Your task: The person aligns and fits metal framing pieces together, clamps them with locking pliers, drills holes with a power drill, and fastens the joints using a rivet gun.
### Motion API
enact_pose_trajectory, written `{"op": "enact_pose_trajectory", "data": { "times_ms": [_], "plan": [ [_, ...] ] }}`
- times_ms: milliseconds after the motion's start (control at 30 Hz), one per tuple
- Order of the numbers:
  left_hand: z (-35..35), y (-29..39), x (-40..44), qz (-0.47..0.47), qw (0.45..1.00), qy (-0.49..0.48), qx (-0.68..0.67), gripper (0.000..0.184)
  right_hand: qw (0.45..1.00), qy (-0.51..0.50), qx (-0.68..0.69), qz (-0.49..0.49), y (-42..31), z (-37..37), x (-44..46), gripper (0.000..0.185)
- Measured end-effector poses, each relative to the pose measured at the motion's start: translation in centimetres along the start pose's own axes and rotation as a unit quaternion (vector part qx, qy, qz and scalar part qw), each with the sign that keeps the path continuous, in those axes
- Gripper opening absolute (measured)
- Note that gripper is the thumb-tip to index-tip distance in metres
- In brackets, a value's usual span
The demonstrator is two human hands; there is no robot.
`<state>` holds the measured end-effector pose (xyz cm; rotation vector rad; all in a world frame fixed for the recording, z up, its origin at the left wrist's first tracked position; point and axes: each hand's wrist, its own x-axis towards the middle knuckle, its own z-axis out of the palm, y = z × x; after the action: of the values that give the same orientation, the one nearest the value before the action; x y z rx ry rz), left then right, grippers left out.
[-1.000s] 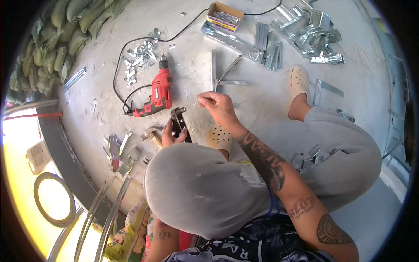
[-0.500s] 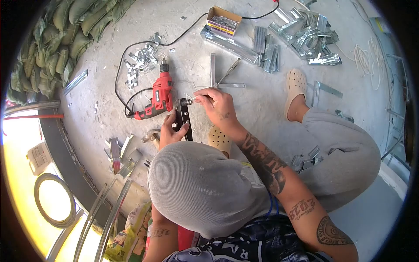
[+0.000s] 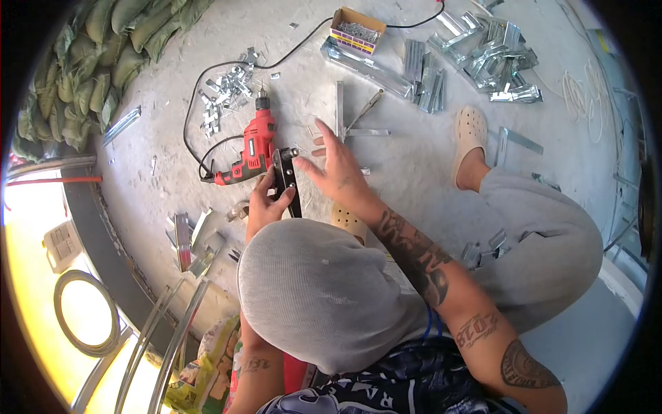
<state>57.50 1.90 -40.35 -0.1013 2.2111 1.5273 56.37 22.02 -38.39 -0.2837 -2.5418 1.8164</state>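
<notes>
While our knee (image 3: pixel 310 290) hides the lower end of the hand riveter (image 3: pixel 280 168), our left hand (image 3: pixel 262 205) grips its body; our empty right hand (image 3: pixel 339 169), spread wide, hovers beside its nose (image 3: pixel 295 152).

The drill (image 3: pixel 258 138) lies on the floor (image 3: pixel 414 162), left of the riveter (image 3: pixel 285 169). Metal pieces (image 3: pixel 229 88) lie beside its chuck (image 3: pixel 262 102), left of the box (image 3: pixel 353 43).

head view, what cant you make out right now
All in the head view:
- tool: lower end hidden by the raised knee
- left shoe: rear part hidden by that knee
- drill: label too small to read
- cord: far end cut off by the top edge
</notes>
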Motion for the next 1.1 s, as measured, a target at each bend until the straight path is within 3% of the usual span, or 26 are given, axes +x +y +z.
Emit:
{"op": "enact_pose_trajectory", "data": {
  "times_ms": [33, 100, 133, 167, 200, 233, 267, 300, 367, 400, 467, 500, 567, 633, 700, 767, 833, 867, 900, 1100],
  "plan": [
    [-0.4, -0.2, 0.4, 0.0, 1.0, 0.0, 0.001, 0.073, 1.0, 0.0, 0.001, 0.0, 1.1, 1.3, -0.3, 0.063],
    [-1.4, -0.4, 1.3, 0.035, 0.999, -0.023, -0.026, 0.077, 0.989, -0.13, 0.065, 0.041, 2.6, 4.0, -0.8, 0.079],
    [-1.5, 0.8, 1.2, 0.066, 0.995, -0.034, -0.065, 0.069, 0.953, -0.198, 0.21, 0.092, 1.6, 4.5, -0.3, 0.068],
    [-1.5, 1.9, 1.4, 0.066, 0.995, -0.036, -0.062, 0.069, 0.953, -0.195, 0.213, 0.092, 0.5, 5.0, 0.2, 0.068],
    [-1.5, 2.9, 1.7, 0.049, 0.996, -0.037, -0.072, 0.063, 0.886, -0.21, 0.366, 0.19, -0.2, 5.6, 0.5, 0.061],
    [-1.5, 4.2, 1.7, 0.031, 0.995, -0.037, -0.082, 0.057, 0.786, -0.219, 0.505, 0.282, -0.4, 6.4, 0.8, 0.055],
    [-1.3, 5.4, 1.2, 0.031, 0.994, -0.034, -0.099, 0.044, 0.763, -0.225, 0.518, 0.315, 0.6, 7.6, 1.4, 0.043],
    [-2.0, 5.3, 0.6, -0.02, 0.983, -0.054, -0.173, 0.048, 0.736, -0.175, 0.571, 0.317, -0.3, 7.2, 1.4, 0.036],
    [-3.0, 3.5, 0.3, 0.07, 0.994, -0.052, -0.059, 0.052, 0.75, -0.123, 0.57, 0.312, -0.3, 7.0, 1.6, 0.031],
    [-2.9, 2.1, 0.2, 0.07, 0.994, -0.055, -0.058, 0.052, 0.75, -0.12, 0.571, 0.312, 0.0, 7.1, 1.8, 0.031],
    [-2.5, -1.0, 0.2, -0.007, 0.995, 0.01, 0.097, 0.054, 0.825, -0.061, 0.48, 0.291, 0.7, 7.2, 2.3, 0.022],
    [-1.9, -2.3, 0.3, -0.009, 0.995, 0.007, 0.098, 0.054, 0.824, -0.059, 0.481, 0.293, 0.6, 6.9, 2.5, 0.022],
    [-0.6, -3.9, 0.1, -0.046, 0.995, -0.001, -0.092, 0.052, 0.842, -0.083, 0.42, 0.328, -0.2, 6.2, 3.1, 0.028],
    [-0.5, -2.6, -0.5, -0.086, 0.991, -0.009, -0.106, 0.053, 0.866, -0.072, 0.388, 0.306, 0.4, 6.9, 3.2, 0.029],
    [-0.6, -1.9, -0.6, -0.125, 0.979, -0.046, -0.157, 0.06, 0.942, -0.001, 0.24, 0.232, 0.7, 7.3, 3.4, 0.038],
    [-1.5, -2.5, -0.2, -0.13, 0.97, -0.076, -0.193, 0.065, 0.945, 0.024, 0.239, 0.223, 1.3, 7.3, 3.8, 0.037],
    [-3.0, -2.3, 0.0, -0.17, 0.885, -0.244, -0.357, 0.074, 0.828, -0.138, 0.502, 0.207, 1.0, 5.6, 4.1, 0.031],
    [-3.4, -1.5, -0.8, -0.206, 0.866, -0.253, -0.378, 0.089, 0.787, -0.17, 0.544, 0.238, 0.5, 4.6, 3.9, 0.024],
    [-3.2, -0.8, -0.5, -0.217, 0.82, -0.31, -0.43, 0.106, 0.777, -0.214, 0.563, 0.183, 0.4, 3.9, 3.8, 0.026],
    [-1.1, 4.3, -2.1, -0.225, 0.756, -0.375, -0.487, 0.118, 0.693, -0.273, 0.653, 0.134, -0.3, 4.0, 5.1, 0.029]
  ]
}}
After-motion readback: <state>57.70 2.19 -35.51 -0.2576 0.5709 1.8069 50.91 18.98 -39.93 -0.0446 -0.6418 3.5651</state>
